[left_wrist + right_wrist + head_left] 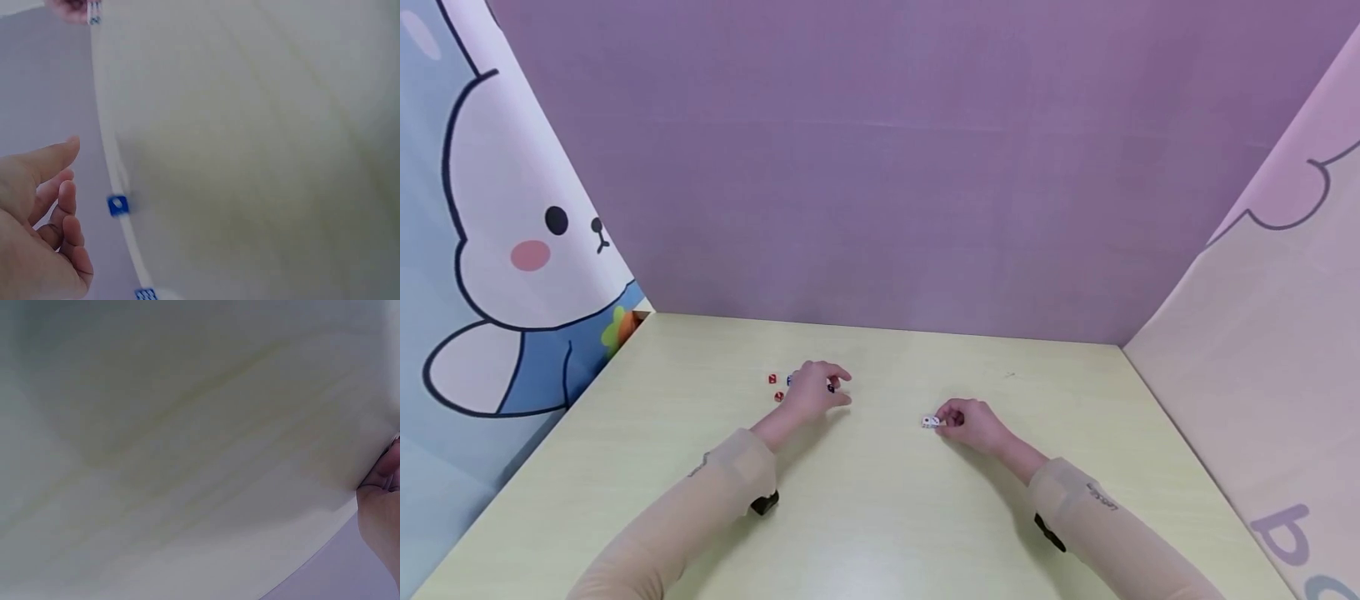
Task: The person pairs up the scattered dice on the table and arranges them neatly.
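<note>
My left hand (812,392) hovers over the left middle of the table, with thumb and index finger apart and nothing between them. In the left wrist view, a blue die (117,205) lies just beyond its fingertips and a second blue die (145,294) sits lower down. To the right, my right hand (976,423) has its fingers curled and its fingertips at the right side of some white dice (930,422), pinching one at the edge. The right wrist view catches only part of this hand (380,506); the dice are hidden there.
Two red dice, an upper red die (772,378) and a lower red die (778,397), lie left of my left hand. The pale wooden table (865,517) ends at a purple backdrop (880,167), with printed cloths on both sides.
</note>
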`<action>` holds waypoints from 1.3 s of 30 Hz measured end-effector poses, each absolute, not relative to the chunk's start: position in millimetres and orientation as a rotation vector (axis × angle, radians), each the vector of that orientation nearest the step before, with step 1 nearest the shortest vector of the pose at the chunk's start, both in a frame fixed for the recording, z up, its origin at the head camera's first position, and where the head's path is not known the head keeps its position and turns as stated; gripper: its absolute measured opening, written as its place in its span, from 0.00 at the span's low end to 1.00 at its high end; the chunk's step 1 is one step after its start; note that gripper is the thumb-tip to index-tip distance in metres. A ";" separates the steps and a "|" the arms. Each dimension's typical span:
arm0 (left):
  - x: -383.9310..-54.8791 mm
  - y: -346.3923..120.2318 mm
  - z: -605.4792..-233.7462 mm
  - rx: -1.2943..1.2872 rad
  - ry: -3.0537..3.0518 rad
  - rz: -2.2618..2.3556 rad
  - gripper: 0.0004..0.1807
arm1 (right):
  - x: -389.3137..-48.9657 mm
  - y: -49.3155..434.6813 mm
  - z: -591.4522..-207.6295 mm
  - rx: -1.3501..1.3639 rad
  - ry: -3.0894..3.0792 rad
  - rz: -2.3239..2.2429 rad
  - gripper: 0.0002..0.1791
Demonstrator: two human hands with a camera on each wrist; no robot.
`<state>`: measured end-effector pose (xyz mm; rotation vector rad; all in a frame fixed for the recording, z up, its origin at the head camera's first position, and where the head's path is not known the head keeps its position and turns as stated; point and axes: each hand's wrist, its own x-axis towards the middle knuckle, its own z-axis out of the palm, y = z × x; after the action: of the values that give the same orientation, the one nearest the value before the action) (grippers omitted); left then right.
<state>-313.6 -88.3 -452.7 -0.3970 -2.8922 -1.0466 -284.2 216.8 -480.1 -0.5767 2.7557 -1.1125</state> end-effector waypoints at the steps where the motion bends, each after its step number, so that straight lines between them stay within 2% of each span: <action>1: -314.4 -91.6 -454.0 -0.377 -2.896 -1.043 0.19 | -284.4 216.8 -480.3 -0.573 2.755 -1.110 0.08; 21: -322.4 -109.1 -456.9 -0.191 -2.975 -0.784 0.12 | -284.2 215.8 -481.0 -0.563 2.740 -1.124 0.08; 29: -323.8 -108.1 -457.0 -0.196 -2.986 -0.819 0.07 | -283.7 214.4 -480.1 -0.564 2.740 -1.121 0.08; 39: -315.3 -96.9 -454.7 -0.278 -3.015 -0.870 0.07 | -283.2 215.7 -480.0 -0.557 2.734 -1.134 0.08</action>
<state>-315.3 -96.9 -454.7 -0.2781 -3.0155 -0.8697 -283.2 215.7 -480.0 -0.5566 2.7339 -1.1338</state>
